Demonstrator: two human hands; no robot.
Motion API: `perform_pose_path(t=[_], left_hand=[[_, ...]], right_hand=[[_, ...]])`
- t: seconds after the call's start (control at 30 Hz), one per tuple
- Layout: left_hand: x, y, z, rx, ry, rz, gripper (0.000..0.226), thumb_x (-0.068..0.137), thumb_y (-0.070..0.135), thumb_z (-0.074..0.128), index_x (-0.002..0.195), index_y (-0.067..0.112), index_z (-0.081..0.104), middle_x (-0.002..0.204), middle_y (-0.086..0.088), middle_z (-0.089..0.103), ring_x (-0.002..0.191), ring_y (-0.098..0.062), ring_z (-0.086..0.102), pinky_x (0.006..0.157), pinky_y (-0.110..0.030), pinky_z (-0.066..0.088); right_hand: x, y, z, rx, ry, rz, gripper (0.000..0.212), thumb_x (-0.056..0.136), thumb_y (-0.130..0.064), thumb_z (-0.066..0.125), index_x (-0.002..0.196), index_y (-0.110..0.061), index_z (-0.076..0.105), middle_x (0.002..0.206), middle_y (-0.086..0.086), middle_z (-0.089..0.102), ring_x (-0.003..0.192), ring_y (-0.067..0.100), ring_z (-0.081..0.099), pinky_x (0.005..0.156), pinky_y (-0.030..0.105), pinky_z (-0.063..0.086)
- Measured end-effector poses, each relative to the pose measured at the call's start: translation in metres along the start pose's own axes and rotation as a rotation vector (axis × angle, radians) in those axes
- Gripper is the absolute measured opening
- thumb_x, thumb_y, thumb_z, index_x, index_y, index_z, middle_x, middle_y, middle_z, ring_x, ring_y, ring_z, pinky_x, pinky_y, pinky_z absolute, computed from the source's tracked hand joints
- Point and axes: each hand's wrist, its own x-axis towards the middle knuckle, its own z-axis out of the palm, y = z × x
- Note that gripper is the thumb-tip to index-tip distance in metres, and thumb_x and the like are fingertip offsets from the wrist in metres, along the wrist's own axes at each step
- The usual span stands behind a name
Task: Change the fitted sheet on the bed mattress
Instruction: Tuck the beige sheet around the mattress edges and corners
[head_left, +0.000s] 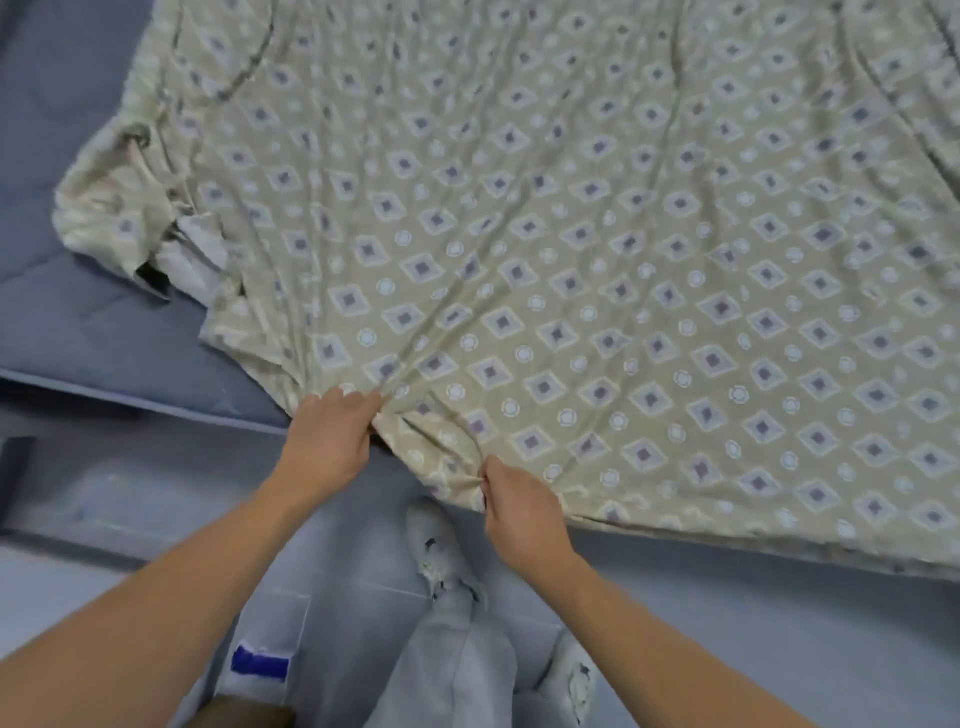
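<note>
Gripping the near edge of the patterned fitted sheet (571, 249) with both hands: left hand (327, 441) bunching cloth at a gathered fold, right hand (519, 506) pinching the hem just beside it. Lying spread and wrinkled over most of the mattress (67, 312), with bare blue mattress showing at the left and a crumpled sheet corner (130, 208) resting on top there. Probably mid-step in either stretching on or pulling off; hard to tell which from the folds alone. Next calling for a firm, even pull along the edge, feet (441, 540) braced on the floor (779, 649).
</note>
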Motion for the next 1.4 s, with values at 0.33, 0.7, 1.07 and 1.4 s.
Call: perform_pose_path(t=[0.33,0.7,1.07,1.4], left_hand=[[-0.062,-0.027,0.002,-0.313,0.150,-0.165,0.034,0.075,0.026,0.053,0.105,0.017,0.064,0.100,-0.001,0.056,0.092,-0.026,0.052,0.079,-0.041,0.045],[-0.001,-0.155,-0.034,-0.396,0.175,-0.654,0.050,0.098,0.032,0.055,0.146,0.020,0.046,0.137,-0.014,0.043,0.125,-0.037,0.041,0.096,-0.055,0.047],[0.062,-0.239,-0.071,-0.846,0.437,-0.799,0.082,0.096,0.026,0.071,0.159,0.037,0.020,0.147,-0.015,0.043,0.123,-0.038,0.055,0.101,-0.053,0.050],[0.102,-0.323,-0.053,-0.765,0.519,-0.901,0.023,0.090,0.015,0.074,0.110,0.010,0.063,0.115,-0.011,0.068,0.108,-0.032,0.064,0.078,-0.035,0.046]], right_hand=[[0.036,-0.046,-0.001,-0.112,0.137,-0.295,0.019,0.096,-0.022,0.052,0.113,-0.014,0.057,0.108,0.006,0.056,0.092,0.027,0.052,0.073,0.043,0.047],[0.174,-0.195,-0.027,-0.093,-0.005,-0.520,0.043,0.099,-0.029,0.056,0.140,-0.015,0.052,0.135,0.008,0.051,0.118,0.031,0.051,0.092,0.047,0.048],[0.252,-0.265,-0.026,-0.020,-0.036,-0.496,0.067,0.096,-0.029,0.063,0.156,-0.021,0.034,0.138,0.010,0.042,0.124,0.033,0.047,0.094,0.048,0.053],[0.346,-0.342,-0.026,0.242,0.055,-0.475,0.055,0.092,-0.063,0.067,0.127,-0.023,0.053,0.115,-0.003,0.057,0.109,0.019,0.055,0.090,0.037,0.047]])
